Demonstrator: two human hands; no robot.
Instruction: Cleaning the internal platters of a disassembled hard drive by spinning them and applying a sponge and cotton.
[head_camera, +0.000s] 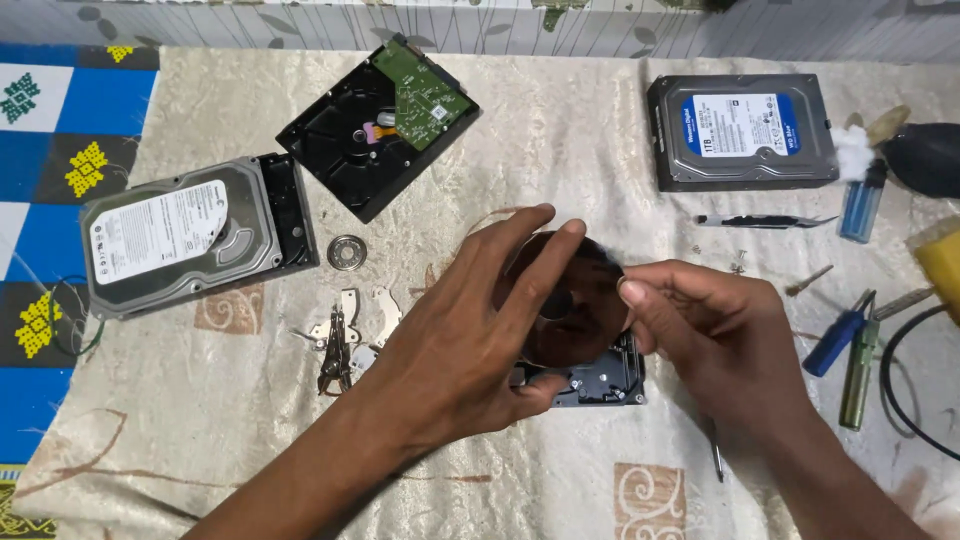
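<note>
Your left hand (470, 330) and right hand (715, 335) meet over a cream patterned cloth (560, 130). Together they grip a shiny dark disc (570, 305) by its rim: the left fingers curl over its far edge with the thumb underneath, and the right fingertips pinch its near-right edge. The disc sits just above an opened drive case (600, 380) between your hands.

Just left of your left hand lie small loose metal parts (345, 335) and a metal ring (346, 252). Farther left rests a silver drive (185, 240); beyond your left fingers lies another drive with a green circuit board (380, 120). Beyond your right hand sits a drive with a blue label (742, 130). To its right are a blue-handled screwdriver (838, 340) and a black cable (900, 380). A blue tiled mat (60, 110) shows past the cloth's left edge.
</note>
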